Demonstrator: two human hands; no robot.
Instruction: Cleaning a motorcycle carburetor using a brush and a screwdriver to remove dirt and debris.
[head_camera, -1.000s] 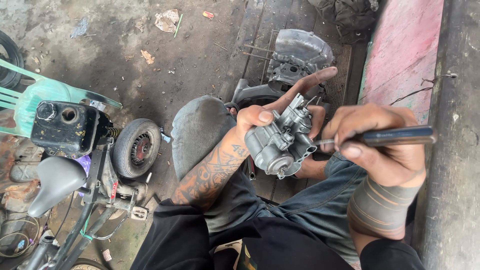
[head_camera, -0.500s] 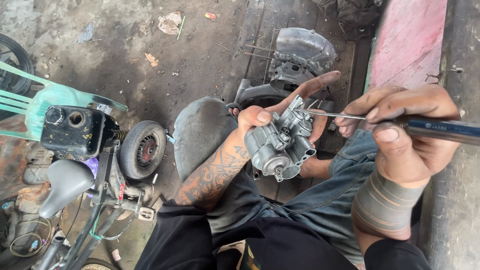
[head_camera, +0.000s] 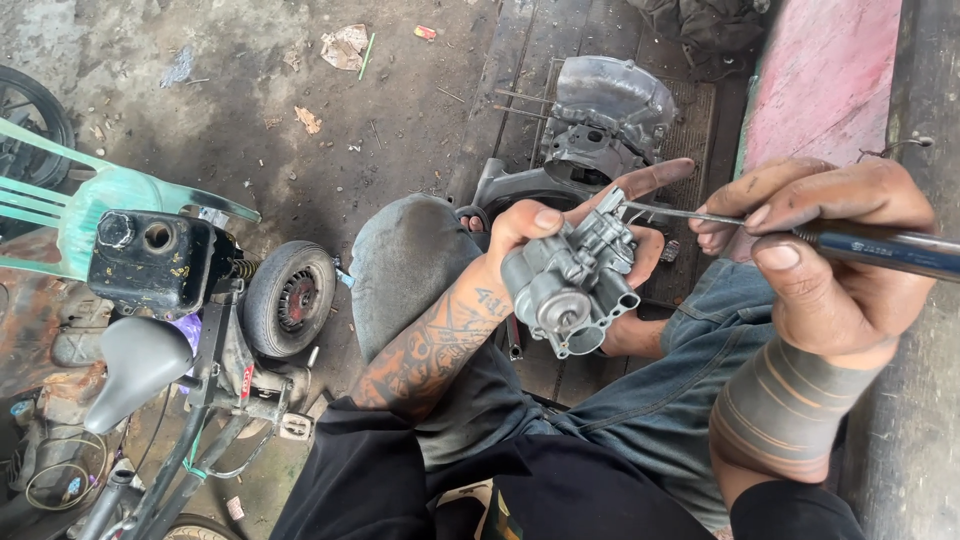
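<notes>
The left hand (head_camera: 560, 225) grips a grey metal carburettor (head_camera: 575, 285) above the person's knees, thumb on top and index finger extended behind it. The right hand (head_camera: 830, 260) holds a dark-handled screwdriver (head_camera: 880, 248), its thin shaft meeting the carburettor's upper end. A small motorised bike (head_camera: 200, 330) stands on the dirty floor (head_camera: 300, 80) at left.

The light is soft, even daylight, without a strong direction. Shadows are weak and lie mostly under the small scooter frame (head_camera: 200, 340) at the left. The grey metal part (head_camera: 575, 275) shows gentle highlights but no hard glare. The pink surface (head_camera: 820, 80) at the upper right is the brightest area. The centre is sharp; the right hand (head_camera: 830, 255) is slightly soft, and the edges bend outward a little.
</notes>
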